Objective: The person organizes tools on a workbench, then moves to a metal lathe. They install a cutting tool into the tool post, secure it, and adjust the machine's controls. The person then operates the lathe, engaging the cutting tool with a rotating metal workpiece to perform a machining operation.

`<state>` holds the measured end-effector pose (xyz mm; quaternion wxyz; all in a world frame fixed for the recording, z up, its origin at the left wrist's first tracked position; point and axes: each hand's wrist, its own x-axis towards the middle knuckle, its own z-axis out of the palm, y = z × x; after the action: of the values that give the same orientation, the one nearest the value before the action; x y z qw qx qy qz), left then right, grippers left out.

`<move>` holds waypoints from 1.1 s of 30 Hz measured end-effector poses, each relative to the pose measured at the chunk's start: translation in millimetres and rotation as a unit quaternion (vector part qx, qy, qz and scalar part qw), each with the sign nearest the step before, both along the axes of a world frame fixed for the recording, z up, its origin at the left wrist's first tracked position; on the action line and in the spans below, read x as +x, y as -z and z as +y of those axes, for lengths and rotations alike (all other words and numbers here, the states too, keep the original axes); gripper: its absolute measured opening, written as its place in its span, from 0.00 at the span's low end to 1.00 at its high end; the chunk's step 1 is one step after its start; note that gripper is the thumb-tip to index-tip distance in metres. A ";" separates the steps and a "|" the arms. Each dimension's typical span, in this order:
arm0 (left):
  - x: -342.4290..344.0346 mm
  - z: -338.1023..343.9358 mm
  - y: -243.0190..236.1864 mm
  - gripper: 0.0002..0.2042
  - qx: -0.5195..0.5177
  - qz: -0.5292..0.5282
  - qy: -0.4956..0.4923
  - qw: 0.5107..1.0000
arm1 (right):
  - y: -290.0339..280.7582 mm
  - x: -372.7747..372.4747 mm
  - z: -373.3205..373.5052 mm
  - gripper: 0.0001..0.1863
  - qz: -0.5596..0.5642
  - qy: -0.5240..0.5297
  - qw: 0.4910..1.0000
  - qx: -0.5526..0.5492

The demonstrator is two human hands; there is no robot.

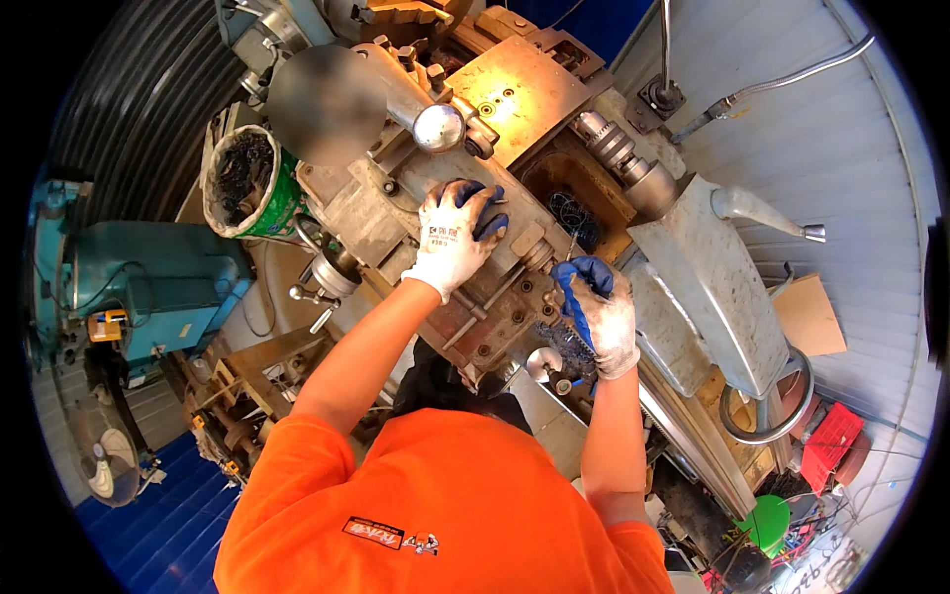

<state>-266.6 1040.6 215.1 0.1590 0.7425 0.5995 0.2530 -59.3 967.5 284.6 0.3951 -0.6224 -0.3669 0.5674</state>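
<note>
So a metal lathe carriage [505, 332] is being worked over in the middle of the scene, with both gloved hands being held above or against it. The left hand [455, 233] is being held palm-down over the left part, fingers half-curled and a bit spread; whether anything's being gripped can't be told, since the palm side is being hidden. The right hand [602, 307] is being held at the right edge, fingers bent inward and thumb side close to them. Again, whether something thin is being pinched there can't be told.

Farther off, a flat metal plate [520, 84] is being lit up bright yellow, and a shiny metal ball [438, 129] is being seen just left of it. On the right, a drill chuck [633, 163] is being carried by the grey tailstock [703, 287], with a handwheel [760, 439] being mounted at its near end. Dark shavings [242, 178] are being held in a green bucket [282, 206] to the left, and floor space on the far left is being taken up by a teal machine [158, 282]. An orange shirt [445, 495] is being worn.
</note>
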 end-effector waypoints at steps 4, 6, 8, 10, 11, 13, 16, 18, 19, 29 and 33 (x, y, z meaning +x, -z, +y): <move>0.7 0.1 -0.7 0.23 0.026 -0.006 0.001 1.000 | 6.5 0.5 10.1 0.09 -0.015 -0.017 0.997 0.072; 0.2 0.2 1.4 0.23 0.044 -0.003 -0.003 0.999 | -0.9 -0.2 16.3 0.09 -0.022 -0.020 0.998 0.053; 1.0 0.8 1.8 0.22 0.055 0.024 -0.001 0.998 | -1.7 -0.5 20.7 0.09 -0.021 -0.019 0.999 0.038; 1.6 0.9 -0.5 0.21 0.060 0.041 0.003 0.997 | -2.4 -1.6 23.8 0.09 -0.044 -0.024 0.998 0.032; 1.8 -0.5 -3.1 0.21 0.058 0.045 0.006 0.997 | -1.7 -1.3 25.7 0.09 -0.055 -0.035 0.997 0.036; 1.9 -2.0 -4.6 0.22 0.058 0.042 0.007 0.997 | 1.1 -0.7 28.3 0.09 -0.077 -0.055 0.995 0.045; 0.7 -2.8 -4.8 0.22 0.056 0.029 0.006 0.998 | 6.4 0.8 30.0 0.11 -0.119 -0.082 0.982 0.120; -0.5 -3.0 -5.6 0.22 0.050 0.028 0.010 0.998 | 3.3 -0.2 31.7 0.11 -0.093 -0.064 0.991 0.068; -1.1 -3.2 -5.7 0.23 0.054 0.022 0.013 0.998 | 2.0 -0.6 32.2 0.12 -0.080 -0.056 0.994 0.043; 16.8 1.1 -75.1 0.20 -0.141 -0.360 0.074 0.919 | -21.4 5.1 50.6 0.09 -0.281 -0.127 0.927 0.213; 39.9 41.4 -66.1 0.12 -0.356 -0.662 0.115 0.650 | -29.6 17.1 77.1 0.21 -0.440 -0.205 0.845 0.222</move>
<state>-226.7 1081.9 281.2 0.7933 0.3275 0.2888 0.4244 -42.2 1044.6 314.2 0.1941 -0.6128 -0.7381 0.2051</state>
